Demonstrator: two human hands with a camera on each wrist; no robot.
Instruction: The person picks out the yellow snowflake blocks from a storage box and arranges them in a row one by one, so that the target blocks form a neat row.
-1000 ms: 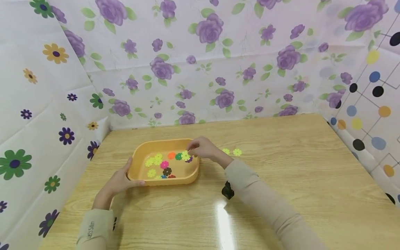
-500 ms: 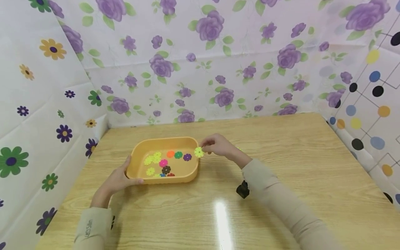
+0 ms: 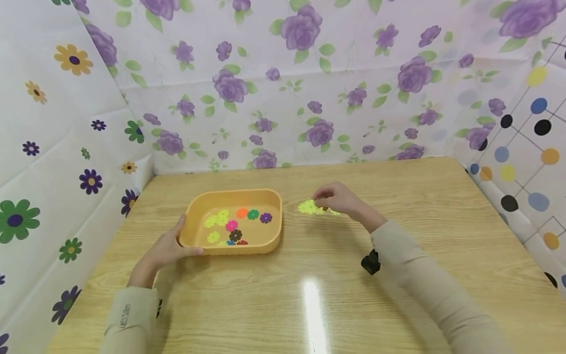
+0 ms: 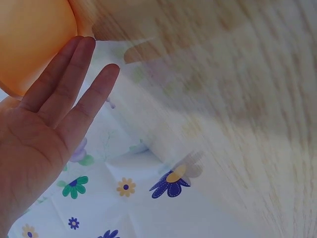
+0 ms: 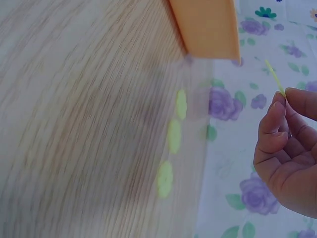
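Yellow discs [image 5: 174,136] blur in right-wrist view; orange tray [image 5: 208,29] is cropped.

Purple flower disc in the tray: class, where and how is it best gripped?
Probably pinch opposite edges of the purple flower disc, coming from above on the right: it lies flat in the orange tray, whose walls rise around it, and the left hand rests against the left end.

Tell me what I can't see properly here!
Head view: bottom of the blue disc, behind the near wall of the tray.
Head view: parts of the yellow discs on the table, behind the right hand.
Left wrist view: most of the tray, cut off by picture edges.
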